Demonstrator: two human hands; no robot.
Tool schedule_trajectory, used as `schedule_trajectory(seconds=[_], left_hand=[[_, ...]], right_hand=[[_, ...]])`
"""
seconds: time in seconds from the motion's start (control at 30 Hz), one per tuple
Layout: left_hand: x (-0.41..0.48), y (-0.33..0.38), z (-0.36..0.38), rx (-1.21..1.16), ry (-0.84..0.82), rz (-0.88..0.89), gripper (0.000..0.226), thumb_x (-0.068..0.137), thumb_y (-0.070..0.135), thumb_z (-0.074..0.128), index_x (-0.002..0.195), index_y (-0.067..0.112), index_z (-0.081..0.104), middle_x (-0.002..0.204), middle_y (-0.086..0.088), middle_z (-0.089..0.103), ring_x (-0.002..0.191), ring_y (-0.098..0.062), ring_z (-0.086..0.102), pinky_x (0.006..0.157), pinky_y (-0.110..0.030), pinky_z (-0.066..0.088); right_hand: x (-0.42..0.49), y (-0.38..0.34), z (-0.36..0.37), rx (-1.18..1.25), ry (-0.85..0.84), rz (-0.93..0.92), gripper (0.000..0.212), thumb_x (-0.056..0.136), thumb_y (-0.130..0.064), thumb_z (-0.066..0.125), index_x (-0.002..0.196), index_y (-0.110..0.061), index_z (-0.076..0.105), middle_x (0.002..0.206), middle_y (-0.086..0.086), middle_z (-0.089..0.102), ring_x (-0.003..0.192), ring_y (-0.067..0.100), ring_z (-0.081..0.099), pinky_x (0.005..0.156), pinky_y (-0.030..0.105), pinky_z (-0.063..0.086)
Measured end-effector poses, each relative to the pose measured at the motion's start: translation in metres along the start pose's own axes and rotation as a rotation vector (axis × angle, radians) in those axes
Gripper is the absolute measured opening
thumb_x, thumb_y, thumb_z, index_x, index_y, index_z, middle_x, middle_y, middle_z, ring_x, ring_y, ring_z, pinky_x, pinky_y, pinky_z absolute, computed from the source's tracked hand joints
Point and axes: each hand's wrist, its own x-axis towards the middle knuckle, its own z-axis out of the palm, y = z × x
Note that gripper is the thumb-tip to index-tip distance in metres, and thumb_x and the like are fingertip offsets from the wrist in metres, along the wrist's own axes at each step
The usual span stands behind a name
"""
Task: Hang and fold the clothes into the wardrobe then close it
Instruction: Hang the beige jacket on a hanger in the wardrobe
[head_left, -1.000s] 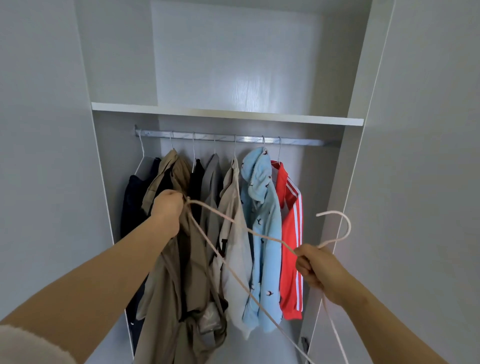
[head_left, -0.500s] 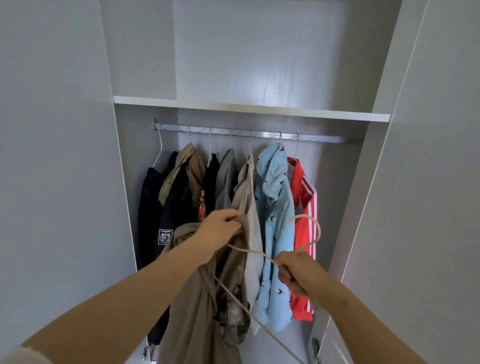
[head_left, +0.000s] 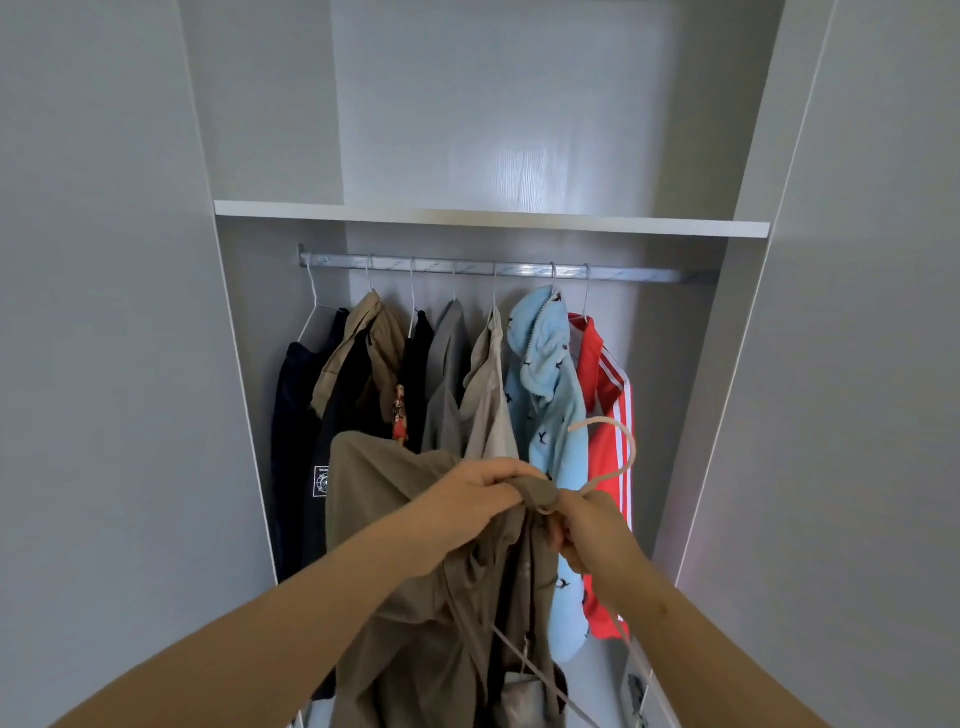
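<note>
I hold a khaki garment (head_left: 415, 597) in front of the open wardrobe. My left hand (head_left: 467, 499) grips its bunched top edge. My right hand (head_left: 587, 525) grips the neck of a beige hanger (head_left: 613, 452), whose hook curls up to the right. The two hands touch at the fabric bunch. The hanger's lower arms run down behind the cloth. Behind them a metal rail (head_left: 519, 270) carries several hung clothes, among them a light blue hoodie (head_left: 545, 389) and a red jacket with white stripes (head_left: 605, 415).
A white shelf (head_left: 493, 221) sits above the rail. Open wardrobe doors stand at the left (head_left: 104, 364) and right (head_left: 857, 415). The rail has a bare stretch at its right end (head_left: 654, 274), beside the red jacket.
My hands have come together: the left hand carried the garment's top rightwards to the hanger's neck. The hanger now lies largely behind the cloth. The view has moved closer to the wardrobe.
</note>
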Motion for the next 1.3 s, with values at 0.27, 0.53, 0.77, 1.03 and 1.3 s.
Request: schedule_trajectory(seconds=[0.27,0.53,0.77,1.03,1.3], left_hand=[[0.003,-0.012,-0.036,1.367,0.494,0.544,0.033,0.084,0.042,0.052,0.106,0.024,0.069,0.110,-0.001,0.066,0.108,-0.023,0.059,0.096,-0.045,0.041],[0.015,0.000,-0.040,1.217,0.386,0.576,0.030,0.093,0.041,0.046,0.091,0.023,0.070,0.078,0.004,0.069,0.073,-0.013,0.064,0.058,-0.028,0.048],[0.021,0.017,-0.059,0.966,0.742,0.347,0.027,0.093,0.042,0.047,0.106,0.027,0.066,0.078,0.007,0.065,0.075,-0.014,0.062,0.061,-0.030,0.048],[0.016,0.035,-0.071,0.736,0.854,0.333,0.025,0.092,0.042,0.050,0.103,0.028,0.067,0.077,0.012,0.062,0.066,-0.001,0.049,0.056,-0.019,0.037],[0.006,0.030,-0.085,0.620,0.834,0.323,0.021,0.090,0.040,0.053,0.098,0.029,0.069,0.069,0.017,0.059,0.065,0.000,0.052,0.059,-0.025,0.043]], right_hand=[[0.005,-0.016,-0.016,0.107,0.026,-0.187,0.056,0.087,0.001,0.046,0.033,-0.012,0.038,0.032,0.002,0.032,0.029,0.008,0.030,0.035,0.013,0.028],[0.006,-0.024,-0.014,-0.066,0.309,-0.345,0.031,0.089,-0.015,0.059,0.059,-0.009,0.060,0.046,-0.009,0.052,0.046,0.001,0.047,0.056,0.018,0.037],[0.005,-0.008,-0.007,-0.170,0.482,-0.638,0.033,0.079,-0.002,0.062,0.062,-0.022,0.044,0.058,-0.010,0.048,0.057,0.002,0.043,0.058,0.013,0.038],[0.027,0.020,0.000,-0.331,0.129,-0.309,0.026,0.078,-0.019,0.070,0.082,-0.032,0.048,0.080,-0.017,0.056,0.073,0.001,0.057,0.059,0.013,0.042],[0.033,0.028,0.006,-0.548,0.097,-0.270,0.030,0.089,-0.013,0.053,0.060,-0.017,0.047,0.055,-0.006,0.046,0.049,0.000,0.039,0.046,0.012,0.032]])
